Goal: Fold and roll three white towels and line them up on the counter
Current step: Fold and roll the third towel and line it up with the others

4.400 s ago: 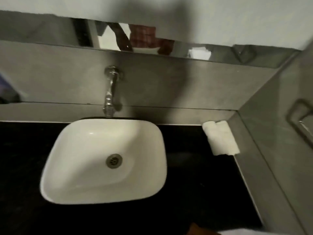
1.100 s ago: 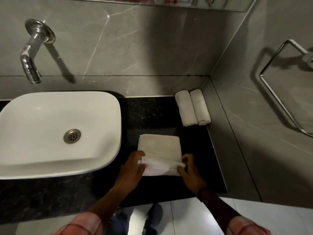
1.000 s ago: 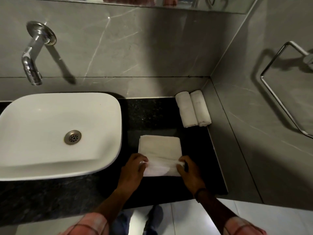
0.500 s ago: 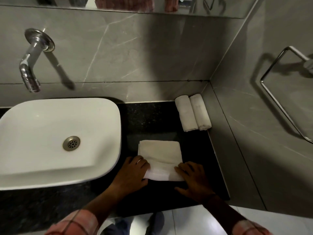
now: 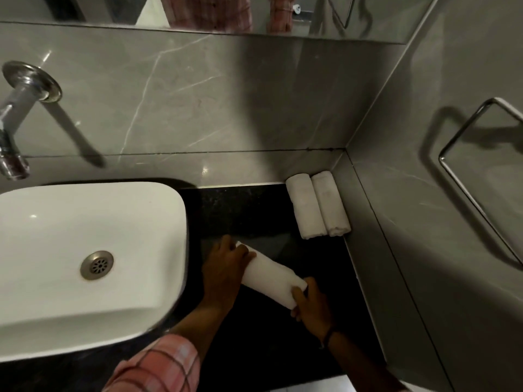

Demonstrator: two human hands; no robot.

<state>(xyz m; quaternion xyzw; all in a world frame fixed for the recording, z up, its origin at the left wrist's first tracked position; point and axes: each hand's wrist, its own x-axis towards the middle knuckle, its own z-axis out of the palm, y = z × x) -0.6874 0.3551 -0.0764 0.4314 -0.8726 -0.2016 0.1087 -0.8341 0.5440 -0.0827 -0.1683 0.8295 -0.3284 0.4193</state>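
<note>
- Hands of a person work over a black speckled desk [image 5: 254, 210] in a grey-tiled bathroom, seen from above.
- A rolled white towel [image 5: 271, 275] lies slanted between the hands, in the middle of the bare stretch of desk right of the basin, its far end toward the basin and its near end toward the desk's front edge.
- The left hand [image 5: 226, 267] grips the far end of this roll, its fingers [image 5: 240, 251] curled over the top of the cloth.
- The right hand [image 5: 310, 305] holds the near end, fingers [image 5: 298, 295] wrapped around the end of the roll; a dark band sits on that wrist.
- Whether the roll rests on the desk or is raised just above it cannot be told.
- Two more rolled white towels lie side by side in the desk's back right corner, touching each other: the inner roll [image 5: 305, 209] and the outer roll [image 5: 331, 203], which sits just beside the side wall.
- These two run from the back wall toward the front edge, apart from the roll in the hands.
- A white vessel basin [image 5: 85, 306] with a metal drain fills the left part of the desk.
- A chrome tap [image 5: 17, 108] juts from the back wall above the basin.
- A metal towel ring [image 5: 464, 176] hangs on the right wall.
- A pink checked sleeve [image 5: 158, 366] covers the left forearm.
</note>
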